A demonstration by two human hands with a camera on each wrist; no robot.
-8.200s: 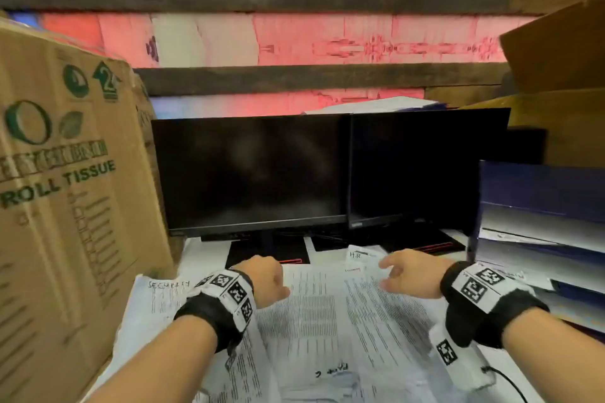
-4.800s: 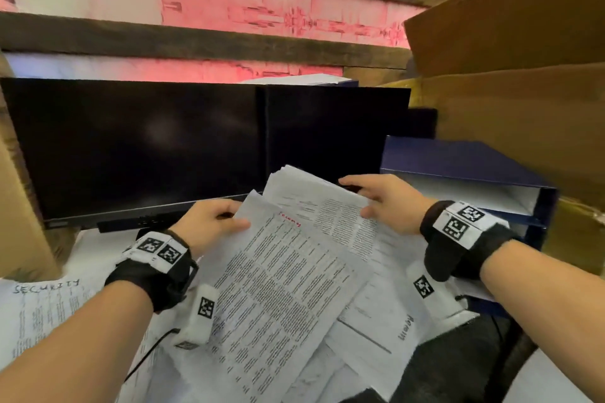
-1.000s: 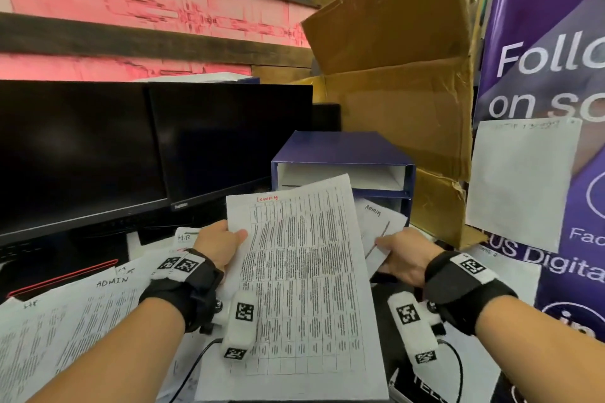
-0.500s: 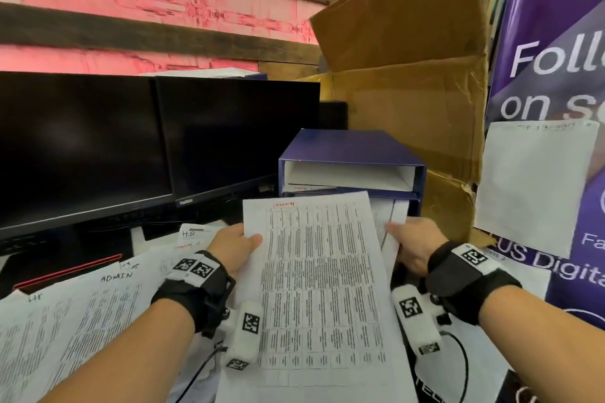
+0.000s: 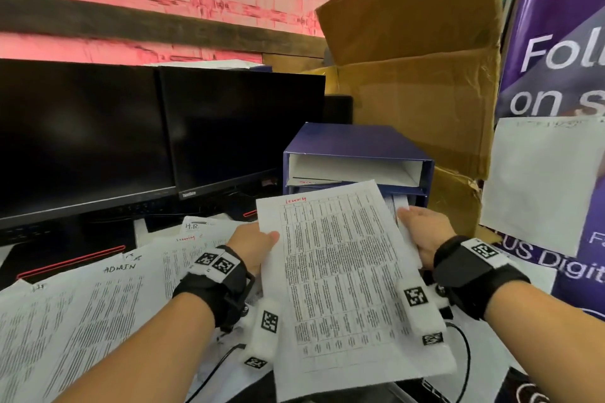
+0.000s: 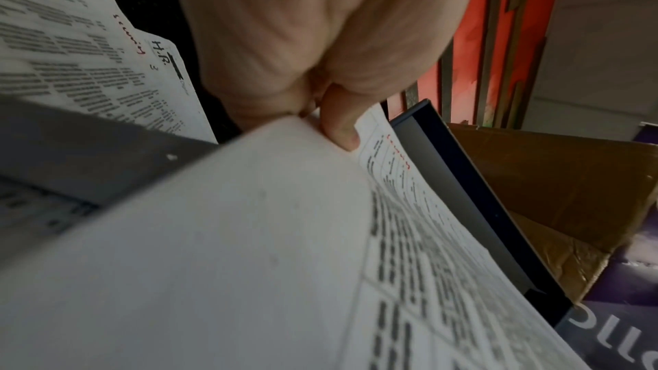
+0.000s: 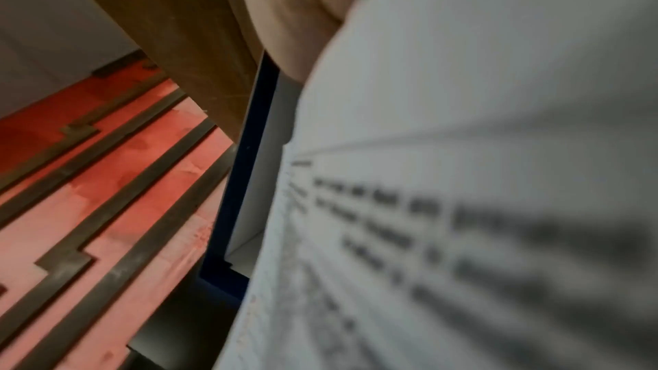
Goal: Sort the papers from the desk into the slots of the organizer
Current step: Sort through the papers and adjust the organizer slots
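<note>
A printed sheet (image 5: 340, 275) with a red handwritten heading is held up in front of the blue organizer (image 5: 353, 145). My left hand (image 5: 253, 247) pinches its left edge, thumb on top, which the left wrist view shows with the left hand (image 6: 320, 89) on the printed sheet (image 6: 284, 249). My right hand (image 5: 417, 234) grips a second sheet (image 5: 401, 206) whose far end lies in the organizer's second slot, behind the first sheet. The top slot holds paper. In the right wrist view the second sheet (image 7: 463, 179) is blurred against the organizer (image 7: 235, 179).
More papers (image 5: 85, 304) marked ADMIN and H.R lie on the desk at the left. Two dark monitors (image 5: 157, 134) stand behind them. A large cardboard box (image 5: 419, 75) rises behind the organizer, and a purple banner (image 5: 556, 75) with a taped white sheet stands at the right.
The right hand has pushed its sheet forward into the organizer's second slot. The left hand's sheet has moved up and closer to the organizer.
</note>
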